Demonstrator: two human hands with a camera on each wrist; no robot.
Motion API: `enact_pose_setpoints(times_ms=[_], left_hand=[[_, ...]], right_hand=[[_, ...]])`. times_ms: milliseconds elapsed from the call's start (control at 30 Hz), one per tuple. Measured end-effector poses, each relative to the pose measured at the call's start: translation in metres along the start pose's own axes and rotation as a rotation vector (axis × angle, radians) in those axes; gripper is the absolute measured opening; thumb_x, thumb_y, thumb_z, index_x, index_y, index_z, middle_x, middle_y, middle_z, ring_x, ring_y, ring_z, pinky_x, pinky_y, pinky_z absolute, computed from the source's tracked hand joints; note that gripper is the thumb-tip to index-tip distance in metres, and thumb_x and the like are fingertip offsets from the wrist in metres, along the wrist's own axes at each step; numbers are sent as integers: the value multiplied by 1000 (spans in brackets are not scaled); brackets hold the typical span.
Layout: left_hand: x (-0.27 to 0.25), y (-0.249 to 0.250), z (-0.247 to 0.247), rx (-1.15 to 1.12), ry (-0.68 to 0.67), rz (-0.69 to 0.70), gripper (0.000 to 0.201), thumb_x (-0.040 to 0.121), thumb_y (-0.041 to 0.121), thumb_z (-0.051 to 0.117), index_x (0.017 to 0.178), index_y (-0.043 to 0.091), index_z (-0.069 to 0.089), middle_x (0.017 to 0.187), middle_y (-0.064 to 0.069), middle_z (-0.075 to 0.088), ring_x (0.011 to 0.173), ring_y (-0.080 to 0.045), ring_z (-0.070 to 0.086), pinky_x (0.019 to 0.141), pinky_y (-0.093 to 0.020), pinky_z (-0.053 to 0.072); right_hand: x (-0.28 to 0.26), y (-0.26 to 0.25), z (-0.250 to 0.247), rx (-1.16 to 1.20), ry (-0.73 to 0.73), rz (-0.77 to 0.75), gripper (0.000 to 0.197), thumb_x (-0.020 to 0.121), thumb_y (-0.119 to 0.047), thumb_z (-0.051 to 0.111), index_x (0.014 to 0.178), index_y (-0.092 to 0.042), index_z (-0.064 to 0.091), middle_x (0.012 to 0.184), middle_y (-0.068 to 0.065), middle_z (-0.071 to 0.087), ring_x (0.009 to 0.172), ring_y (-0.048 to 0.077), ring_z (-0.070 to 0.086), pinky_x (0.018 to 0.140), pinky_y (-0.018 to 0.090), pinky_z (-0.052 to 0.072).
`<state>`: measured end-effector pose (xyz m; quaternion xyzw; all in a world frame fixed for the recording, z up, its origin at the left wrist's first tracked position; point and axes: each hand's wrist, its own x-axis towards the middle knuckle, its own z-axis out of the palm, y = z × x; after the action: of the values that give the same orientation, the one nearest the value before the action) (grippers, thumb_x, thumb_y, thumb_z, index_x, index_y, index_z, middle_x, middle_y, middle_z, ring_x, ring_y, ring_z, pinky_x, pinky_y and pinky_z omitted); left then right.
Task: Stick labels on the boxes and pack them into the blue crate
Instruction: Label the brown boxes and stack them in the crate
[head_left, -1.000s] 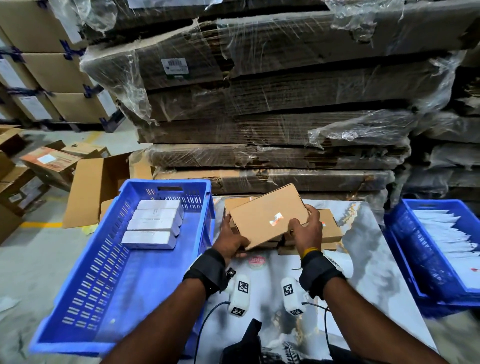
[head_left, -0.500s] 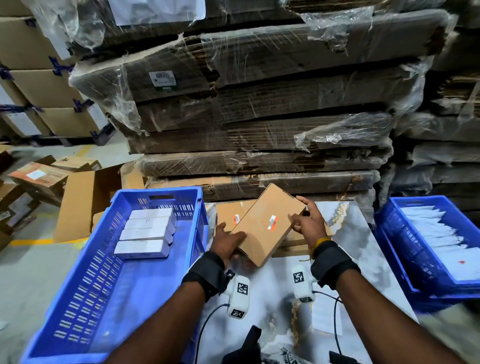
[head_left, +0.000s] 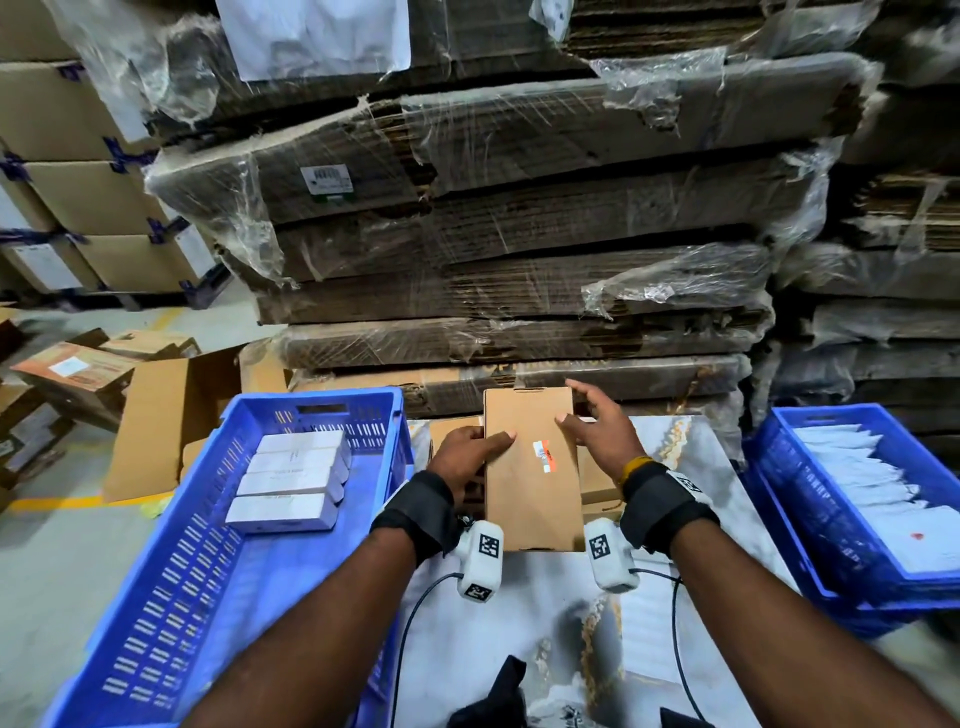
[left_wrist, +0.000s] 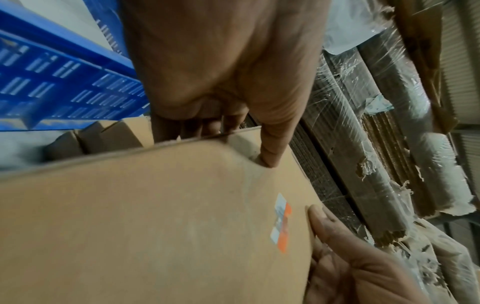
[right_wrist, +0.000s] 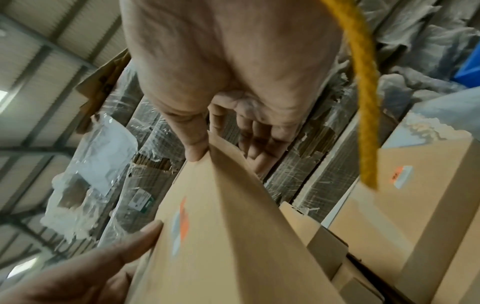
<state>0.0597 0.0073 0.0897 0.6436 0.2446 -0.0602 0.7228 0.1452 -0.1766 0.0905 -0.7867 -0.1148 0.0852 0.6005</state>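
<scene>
I hold a flat brown box (head_left: 530, 493) lengthwise over the table, with an orange-and-white label (head_left: 542, 456) on its top face. My left hand (head_left: 470, 452) grips its left edge, thumb (left_wrist: 270, 156) on top and fingers underneath. My right hand (head_left: 597, 431) lies at the right edge with its thumb (right_wrist: 194, 148) on the top face. Its fingers are spread nearly straight along the box's side. The blue crate (head_left: 311, 410) stands to the left and holds several white boxes (head_left: 291, 478) in a row.
More brown boxes (head_left: 597, 483) lie under the held one, one of them labelled (right_wrist: 400, 176). A second blue crate (head_left: 831, 415) with white sheets stands at the right. Wrapped stacks of flat cardboard (head_left: 519, 260) rise right behind the marble table (head_left: 519, 623).
The box has turned from a slant to pointing straight away from me. My right hand has loosened from a grip at the far corner to straight fingers at the right edge.
</scene>
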Motion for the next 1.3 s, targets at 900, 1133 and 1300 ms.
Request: enact_pose_setpoints(times_ms=[900, 1133, 1300], left_hand=[[5, -8, 7, -270, 114, 193, 41, 85, 22, 74, 118, 14, 51, 106, -5, 73, 86, -22, 69, 82, -48, 54], [4, -14, 10, -270, 133, 177, 35, 87, 19, 72, 115, 12, 52, 107, -6, 72, 87, -20, 69, 62, -31, 55], [7, -17, 11, -284, 131, 155, 39, 86, 18, 73, 116, 11, 50, 110, -10, 71, 91, -25, 69, 63, -32, 54]], right_hand=[[-29, -25, 25, -745, 179, -239, 25, 93, -35, 60, 118, -34, 62, 109, -4, 62, 99, 18, 59, 75, 26, 46], [-31, -21, 31, -791, 191, -187, 21, 94, -39, 58, 114, -36, 63, 111, -5, 64, 99, 18, 61, 73, 25, 43], [-31, -18, 32, -773, 191, -168, 18, 94, -38, 59, 111, -36, 64, 112, -7, 64, 99, 19, 62, 78, 30, 49]])
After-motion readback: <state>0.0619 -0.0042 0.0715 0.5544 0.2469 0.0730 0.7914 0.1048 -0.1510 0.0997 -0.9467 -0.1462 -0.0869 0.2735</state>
